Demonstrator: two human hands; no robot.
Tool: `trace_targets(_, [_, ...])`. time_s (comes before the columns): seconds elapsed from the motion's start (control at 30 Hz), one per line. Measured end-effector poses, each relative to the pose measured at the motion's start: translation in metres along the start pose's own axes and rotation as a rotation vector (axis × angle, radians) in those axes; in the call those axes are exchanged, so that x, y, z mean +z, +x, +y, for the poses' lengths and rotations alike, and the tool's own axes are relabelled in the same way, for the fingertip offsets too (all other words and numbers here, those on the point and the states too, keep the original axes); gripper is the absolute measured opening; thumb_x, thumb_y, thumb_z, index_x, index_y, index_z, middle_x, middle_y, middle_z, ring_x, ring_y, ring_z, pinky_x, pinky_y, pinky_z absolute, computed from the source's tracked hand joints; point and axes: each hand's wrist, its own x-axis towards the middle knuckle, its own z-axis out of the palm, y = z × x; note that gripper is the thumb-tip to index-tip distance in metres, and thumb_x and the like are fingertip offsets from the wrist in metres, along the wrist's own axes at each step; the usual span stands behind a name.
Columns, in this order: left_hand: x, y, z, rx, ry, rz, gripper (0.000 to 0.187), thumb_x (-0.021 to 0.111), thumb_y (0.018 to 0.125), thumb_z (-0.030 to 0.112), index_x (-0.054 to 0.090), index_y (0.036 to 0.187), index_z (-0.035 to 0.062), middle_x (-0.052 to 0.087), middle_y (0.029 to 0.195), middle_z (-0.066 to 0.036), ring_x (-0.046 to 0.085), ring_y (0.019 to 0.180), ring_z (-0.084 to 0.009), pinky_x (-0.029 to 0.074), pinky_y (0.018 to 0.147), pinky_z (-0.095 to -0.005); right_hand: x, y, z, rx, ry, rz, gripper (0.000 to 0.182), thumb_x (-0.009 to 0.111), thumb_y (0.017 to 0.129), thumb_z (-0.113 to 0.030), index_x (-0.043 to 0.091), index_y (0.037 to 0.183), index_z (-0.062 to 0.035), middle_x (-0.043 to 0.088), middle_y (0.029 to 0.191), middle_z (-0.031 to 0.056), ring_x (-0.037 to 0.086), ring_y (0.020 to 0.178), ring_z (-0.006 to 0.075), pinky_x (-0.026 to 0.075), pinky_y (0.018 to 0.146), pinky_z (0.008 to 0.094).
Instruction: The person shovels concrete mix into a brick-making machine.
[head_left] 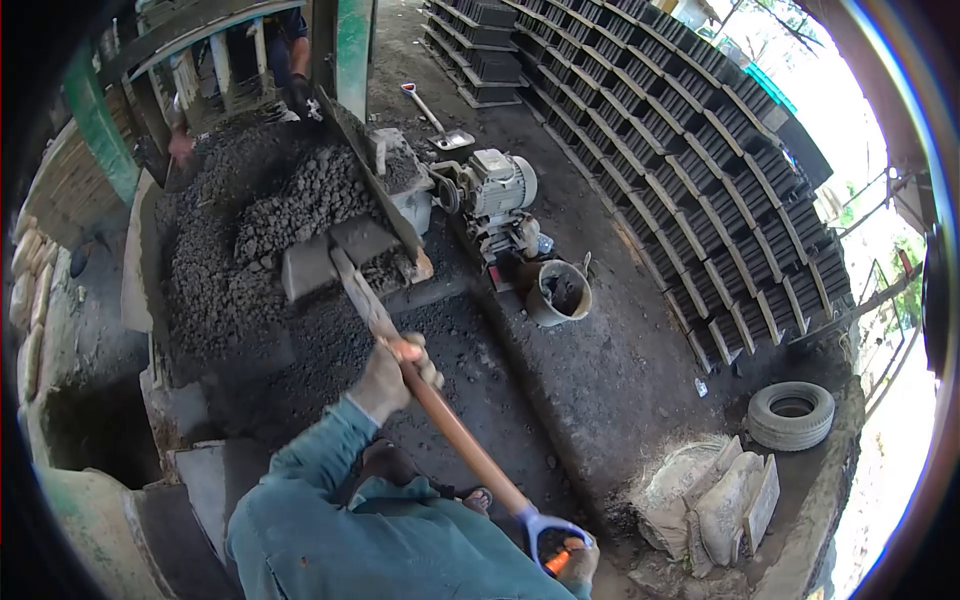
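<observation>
A shovel (455, 428) with an orange-brown shaft slants across the middle of the view. My left hand (385, 382), pale with dust, is closed round the shaft near the metal socket. At the other end, my right hand (578, 562) grips the blue D-shaped handle with its orange crossbar. The shovel's grey blade (312, 268) lies at the near edge of a heap of dark, crumbly mix (225, 225), beside the trough's side board (372, 180). Lumps of mix rest just beyond the blade.
Another person's hand (181, 149) and dark-gloved hand (299, 92) are at the far side. To the right stand a motor (500, 185) and a bucket (546, 309). A second shovel (452, 140), stacked blocks (640, 130), a tyre (790, 432) and sacks (728, 500) lie further out.
</observation>
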Motion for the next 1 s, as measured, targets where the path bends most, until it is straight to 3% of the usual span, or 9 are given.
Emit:
trace_targets(0.07, [-0.002,0.022,0.053,0.097,0.031,0.069,0.019,0.062,0.073,0.016,0.053,0.089,0.0088,0.050,0.062,-0.008,0.053,0.052,-0.0279,0.050,0.067,-0.0542,0.085,-0.016,-0.020,0.016,0.079,0.004,0.033,0.075,0.063,-0.011,0.063,0.092,-0.0013,0.063,0.079,0.0081,0.062,0.065,0.0212,0.053,0.054,0.0350])
trace_targets(0.23, [-0.021,0.073,0.183,0.336,0.195,0.094,0.015,0.058,0.082,0.019,0.053,0.092,0.0080,0.048,0.060,-0.007,0.050,0.052,-0.0279,0.047,0.057,-0.0499,0.219,-0.038,-0.052,-0.076,0.148,-0.398,0.042,0.079,0.072,-0.020,0.060,0.102,0.0013,0.062,0.082,0.0057,0.059,0.071,0.0158,0.051,0.067,0.0289])
trace_targets(0.33, [-0.015,0.083,0.220,0.501,0.205,0.106,0.011,0.057,0.086,0.019,0.053,0.087,0.0084,0.049,0.059,-0.004,0.049,0.051,-0.0253,0.047,0.053,-0.0434,0.247,-0.048,-0.084,-0.333,-0.042,-0.636,0.042,0.078,0.082,-0.029,0.060,0.105,-0.0002,0.062,0.086,0.0036,0.059,0.074,0.0122,0.050,0.068,0.0281])
trace_targets(0.43, [0.023,0.059,0.201,0.520,0.173,0.163,0.013,0.059,0.089,0.020,0.053,0.086,0.0092,0.050,0.060,-0.002,0.050,0.051,-0.0228,0.049,0.053,-0.0409,0.207,-0.035,-0.119,-0.248,0.108,-0.845,0.040,0.077,0.085,-0.030,0.061,0.108,-0.0007,0.065,0.089,0.0041,0.063,0.077,0.0135,0.053,0.069,0.0289])
trace_targets(0.5, [0.046,0.041,0.164,0.390,0.010,0.106,0.022,0.064,0.092,0.028,0.055,0.084,0.0105,0.051,0.061,-0.002,0.053,0.052,-0.0205,0.050,0.055,-0.0416,0.149,-0.045,-0.166,-0.261,0.140,-0.738,0.042,0.076,0.084,-0.025,0.063,0.113,0.0021,0.066,0.088,0.0081,0.065,0.070,0.0167,0.055,0.061,0.0308])
trace_targets(0.63, [0.110,-0.017,0.076,0.282,-0.208,0.004,0.044,0.067,0.092,0.049,0.061,0.086,0.0053,0.057,0.071,-0.005,0.061,0.066,-0.0259,0.051,0.074,-0.0497,0.060,-0.035,-0.239,-0.766,-0.046,-0.543,0.054,0.081,0.076,-0.030,0.057,0.113,0.0014,0.066,0.076,0.0117,0.067,0.062,0.0203,0.054,0.054,0.0302])
trace_targets(0.73, [0.124,-0.009,0.043,0.252,-0.359,-0.146,0.056,0.061,0.095,0.059,0.063,0.086,0.0038,0.061,0.072,-0.008,0.061,0.070,-0.0269,0.048,0.088,-0.0522,0.033,-0.026,-0.294,-1.136,-0.212,-0.329,0.058,0.081,0.079,-0.041,0.058,0.111,0.0020,0.067,0.077,0.0101,0.066,0.067,0.0222,0.053,0.072,0.0358])
trace_targets(0.8, [0.127,0.010,0.021,0.304,-0.451,-0.209,0.057,0.057,0.097,0.060,0.064,0.085,0.0047,0.062,0.075,-0.009,0.062,0.076,-0.0283,0.046,0.091,-0.0529,0.029,-0.009,-0.328,-1.627,-0.320,-0.128,0.051,0.075,0.086,-0.045,0.061,0.109,-0.0013,0.066,0.083,0.0105,0.064,0.074,0.0200,0.051,0.071,0.0313])
trace_targets(1.0, [0.177,-0.050,-0.039,0.243,-0.240,-0.551,0.057,0.050,0.099,0.061,0.062,0.101,0.0050,0.069,0.092,-0.018,0.067,0.087,-0.0306,0.054,0.083,-0.0488,0.009,-0.048,-0.483,-2.436,-0.478,0.374,0.030,0.070,0.097,-0.031,0.069,0.100,-0.0012,0.070,0.092,0.0079,0.067,0.082,0.0214,0.058,0.079,0.0364])
